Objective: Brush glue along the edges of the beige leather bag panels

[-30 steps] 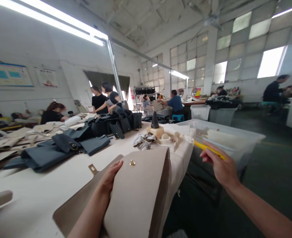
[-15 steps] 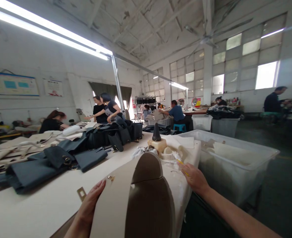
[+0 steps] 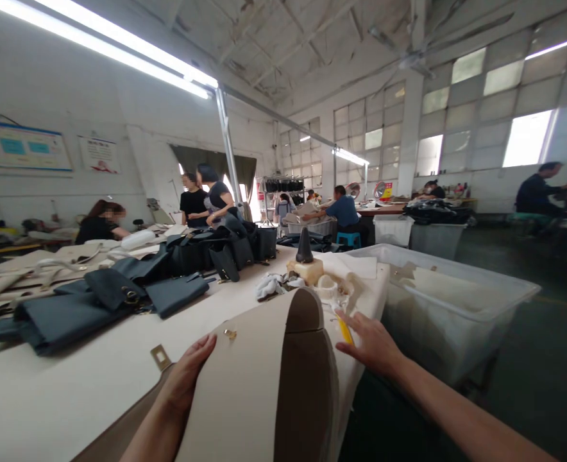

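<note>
My left hand (image 3: 187,375) grips the edge of a cream leather bag (image 3: 235,378), its thumb on the face near a small gold turn-lock. The bag is tilted, showing a brown inner side toward the right. Beside my left wrist a gold rectangular plate (image 3: 160,357) sits on a flap. To the right of the bag, my right hand (image 3: 372,343) is at the table edge with fingers stretched apart. A yellow-handled tool (image 3: 345,330) lies between its thumb and fingers, apparently loose; its tip is hard to make out. Just beyond is a small white pot (image 3: 328,289).
A dark cone (image 3: 304,247) on a yellowish block (image 3: 306,269) and crumpled rags (image 3: 271,284) stand behind the bag. Dark blue bags (image 3: 72,317) cover the left of the white table (image 3: 120,378). A plastic bin (image 3: 466,308) adjoins the right edge. Several people work farther off.
My right hand has lowered the yellow tool toward the table and spread its fingers from around it. The bag, still in my left hand, has shifted slightly right and turned.
</note>
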Motion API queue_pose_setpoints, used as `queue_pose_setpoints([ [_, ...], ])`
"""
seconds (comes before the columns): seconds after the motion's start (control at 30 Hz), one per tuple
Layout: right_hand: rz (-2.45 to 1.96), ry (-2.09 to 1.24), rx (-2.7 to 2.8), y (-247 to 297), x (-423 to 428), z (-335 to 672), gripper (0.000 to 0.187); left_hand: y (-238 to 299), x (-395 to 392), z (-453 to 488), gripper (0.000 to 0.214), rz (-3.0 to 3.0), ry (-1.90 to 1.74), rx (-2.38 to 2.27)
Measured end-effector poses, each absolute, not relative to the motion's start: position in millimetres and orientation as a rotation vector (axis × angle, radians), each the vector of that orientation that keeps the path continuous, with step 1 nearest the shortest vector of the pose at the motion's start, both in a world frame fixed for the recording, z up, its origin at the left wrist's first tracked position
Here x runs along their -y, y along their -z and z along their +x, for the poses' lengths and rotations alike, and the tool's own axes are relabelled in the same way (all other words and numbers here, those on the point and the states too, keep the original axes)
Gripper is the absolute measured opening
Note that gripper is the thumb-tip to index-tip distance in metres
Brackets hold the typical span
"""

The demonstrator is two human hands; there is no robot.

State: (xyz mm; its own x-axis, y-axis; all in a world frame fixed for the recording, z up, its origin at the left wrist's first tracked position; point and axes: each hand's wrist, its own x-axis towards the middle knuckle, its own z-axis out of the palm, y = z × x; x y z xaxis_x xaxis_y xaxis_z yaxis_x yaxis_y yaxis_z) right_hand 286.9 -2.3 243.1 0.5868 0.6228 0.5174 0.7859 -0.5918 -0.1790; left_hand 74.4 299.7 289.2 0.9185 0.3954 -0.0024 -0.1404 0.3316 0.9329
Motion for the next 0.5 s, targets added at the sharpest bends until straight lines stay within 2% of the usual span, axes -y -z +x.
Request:
queue_pose_setpoints([
  [0.23,-2.171,0.543,0.802,-264.9,89.6,233.0,0.051,-291.8,-301.2,74.0,0.03,1.254,-0.353,-0.231],
  [0.33,-2.13,0.458,0.618,-238.9,147.8,192.1,0.047,-294.8,-300.9,76.6,0.028,1.298,-0.299,-0.257],
  [0.5,-2.232,0.374,0.394,-172.9,234.2,101.0,0.055,-301.3,-281.2,78.1,0.011,1.498,-0.189,-0.502],
])
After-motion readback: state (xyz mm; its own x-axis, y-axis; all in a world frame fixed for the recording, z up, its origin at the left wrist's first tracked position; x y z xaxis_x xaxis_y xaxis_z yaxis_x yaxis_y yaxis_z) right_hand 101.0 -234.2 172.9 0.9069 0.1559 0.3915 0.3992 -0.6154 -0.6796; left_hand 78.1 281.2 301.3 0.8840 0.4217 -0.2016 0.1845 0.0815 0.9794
